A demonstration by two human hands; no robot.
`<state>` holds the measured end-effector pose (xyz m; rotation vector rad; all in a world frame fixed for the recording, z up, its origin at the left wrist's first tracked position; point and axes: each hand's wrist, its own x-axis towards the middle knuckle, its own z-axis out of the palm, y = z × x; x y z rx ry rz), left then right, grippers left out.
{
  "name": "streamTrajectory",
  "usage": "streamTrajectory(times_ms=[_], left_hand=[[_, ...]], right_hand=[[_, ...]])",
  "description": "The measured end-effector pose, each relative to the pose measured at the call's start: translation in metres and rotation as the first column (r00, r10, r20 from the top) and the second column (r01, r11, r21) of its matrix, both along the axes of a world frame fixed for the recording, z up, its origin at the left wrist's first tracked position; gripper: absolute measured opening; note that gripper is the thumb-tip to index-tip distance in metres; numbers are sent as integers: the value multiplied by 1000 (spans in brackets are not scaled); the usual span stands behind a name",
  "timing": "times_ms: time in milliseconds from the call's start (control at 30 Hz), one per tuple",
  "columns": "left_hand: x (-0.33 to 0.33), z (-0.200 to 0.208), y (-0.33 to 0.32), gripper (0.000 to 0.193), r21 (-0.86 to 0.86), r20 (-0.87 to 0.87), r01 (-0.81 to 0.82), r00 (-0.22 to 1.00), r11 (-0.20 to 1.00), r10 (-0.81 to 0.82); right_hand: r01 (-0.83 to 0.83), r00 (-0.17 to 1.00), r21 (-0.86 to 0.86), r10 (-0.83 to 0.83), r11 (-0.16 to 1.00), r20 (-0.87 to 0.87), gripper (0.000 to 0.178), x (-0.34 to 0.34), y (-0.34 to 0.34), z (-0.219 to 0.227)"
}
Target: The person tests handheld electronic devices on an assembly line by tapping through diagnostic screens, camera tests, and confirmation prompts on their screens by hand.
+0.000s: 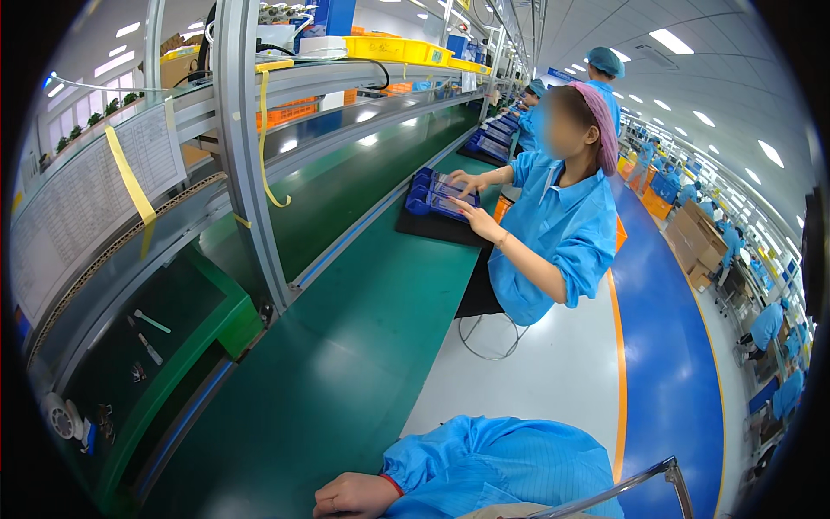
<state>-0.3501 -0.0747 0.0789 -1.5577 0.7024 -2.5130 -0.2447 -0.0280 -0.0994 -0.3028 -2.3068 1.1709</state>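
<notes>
My right hand (356,496) comes in at the lower edge, in a blue sleeve (484,458) with a red band at the cuff. It lies over the green bench top (320,389), with its fingers curled under. Whatever they may hold is hidden. No part of my left hand shows. Further up the bench, a co-worker in a blue smock (553,225) and pink cap has both hands on a blue-cased device (430,192). A black mat (441,228) lies beneath that device.
A metal upright (246,156) stands along the bench's left side. Left of it, a lower green shelf (112,355) carries small tools and a small white fan (65,419). A yellow tray (398,50) sits overhead. A metal chair arm (640,476) is at lower right.
</notes>
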Motion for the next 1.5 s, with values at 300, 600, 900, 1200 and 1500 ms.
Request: streamTrajectory(times_ms=[300, 600, 900, 1200, 1500], left_hand=[[1, -1, 1, 37, -29, 9, -23, 1000, 999, 23], [-2, -7, -1, 36, -28, -12, 47, 999, 999, -47], [-6, -15, -2, 37, 4, -39, 63, 997, 998, -63], [-6, -15, -2, 37, 30, -51, 74, 996, 997, -72], [2, -5, 1, 37, 42, -6, 55, 998, 998, -55]], right_hand=[[32, 999, -137, -30, 990, 21, 23, 1, -1, 1], [13, 998, -15, -13, 1000, -54, 17, 1, 0, -1], [3, 998, 32, -1, 999, -61, 17, 3, 0, 0], [36, 999, -195, -31, 980, 30, 19, 2, -2, 1], [39, 999, -167, -34, 985, 34, 20, 3, -3, 2]])
